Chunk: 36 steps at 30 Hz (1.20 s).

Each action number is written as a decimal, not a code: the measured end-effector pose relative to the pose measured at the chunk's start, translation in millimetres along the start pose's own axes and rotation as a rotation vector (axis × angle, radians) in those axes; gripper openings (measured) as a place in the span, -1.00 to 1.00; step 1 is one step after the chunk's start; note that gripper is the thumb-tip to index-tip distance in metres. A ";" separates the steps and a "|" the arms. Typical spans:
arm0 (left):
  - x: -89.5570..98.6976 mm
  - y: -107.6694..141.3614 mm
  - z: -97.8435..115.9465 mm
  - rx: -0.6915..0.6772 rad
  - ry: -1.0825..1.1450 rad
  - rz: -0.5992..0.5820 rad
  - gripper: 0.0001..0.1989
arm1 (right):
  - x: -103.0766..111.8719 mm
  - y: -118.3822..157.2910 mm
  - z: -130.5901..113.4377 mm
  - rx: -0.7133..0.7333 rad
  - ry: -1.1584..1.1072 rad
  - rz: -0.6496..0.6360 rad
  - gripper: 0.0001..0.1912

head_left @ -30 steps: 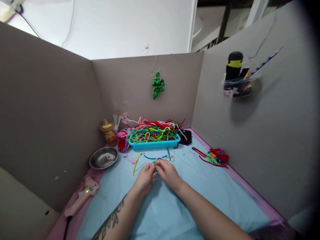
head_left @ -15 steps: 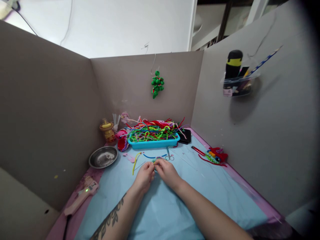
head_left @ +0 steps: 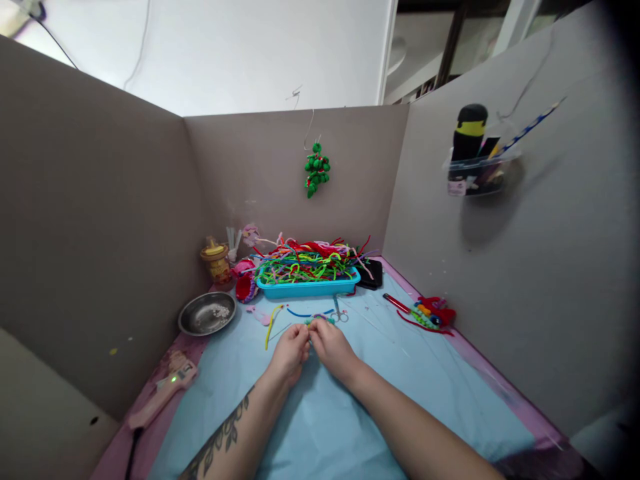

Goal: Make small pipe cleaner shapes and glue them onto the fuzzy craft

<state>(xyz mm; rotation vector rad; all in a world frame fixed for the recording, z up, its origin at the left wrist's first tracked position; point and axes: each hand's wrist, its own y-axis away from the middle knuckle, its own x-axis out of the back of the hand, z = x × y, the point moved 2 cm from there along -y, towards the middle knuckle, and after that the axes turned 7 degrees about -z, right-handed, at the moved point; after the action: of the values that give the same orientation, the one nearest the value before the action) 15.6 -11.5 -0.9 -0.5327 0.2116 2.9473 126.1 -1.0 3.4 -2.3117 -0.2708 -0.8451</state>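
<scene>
My left hand (head_left: 291,347) and my right hand (head_left: 331,343) meet fingertip to fingertip over the blue cloth, both closed in a pinch. Between and just behind the fingers shows a small teal-green pipe cleaner piece (head_left: 327,320), mostly hidden by them. Left of my hands lie a yellow pipe cleaner (head_left: 271,327) and a thin rod (head_left: 280,331). Past the fingertips are a blue pipe cleaner (head_left: 305,314) and small scissors (head_left: 339,313). A light blue tray (head_left: 310,289) heaped with many-coloured pipe cleaners stands behind them.
A metal bowl (head_left: 200,325) with small white bits is on the left, a pink glue gun (head_left: 163,398) nearer me. To the right lie a red pen-like tool (head_left: 397,303) and a colourful pipe cleaner piece (head_left: 435,312). Grey panels (head_left: 240,173) enclose the table; a green ornament (head_left: 317,170) hangs at the back.
The view has shifted very slightly. My right fingers have moved a little, and more of the teal-green piece shows behind them; both hands stay together.
</scene>
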 end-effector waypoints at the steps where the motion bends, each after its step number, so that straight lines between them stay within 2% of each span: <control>1: 0.0 -0.1 0.1 0.001 0.009 0.002 -0.51 | -0.3 0.0 0.4 -0.001 -0.003 0.000 -0.88; 12: 3.6 -1.1 3.1 0.061 0.140 -0.054 -0.58 | 6.9 -2.3 2.2 0.007 -0.087 -0.019 -0.87; 18: 7.3 -6.4 0.5 0.087 0.260 -0.069 -0.66 | 7.6 0.2 -0.3 0.004 -0.102 0.046 -0.88; 22: 7.9 -7.2 2.3 0.082 0.263 -0.053 -0.69 | 8.0 0.3 -0.1 0.021 -0.087 0.076 -0.84; 30: 5.4 -3.2 3.7 0.024 0.017 -0.046 -0.59 | 10.5 -0.5 -1.9 0.054 -0.099 0.050 -0.80; 36: 11.5 -6.8 6.4 -0.173 -0.402 0.058 -0.65 | 9.8 -0.6 0.2 0.051 -0.055 0.029 -0.82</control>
<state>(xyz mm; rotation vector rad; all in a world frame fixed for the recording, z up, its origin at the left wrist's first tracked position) 3.9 -2.6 0.2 0.0571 -0.0742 3.0637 133.5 -0.7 9.8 -2.2881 -0.2782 -0.7528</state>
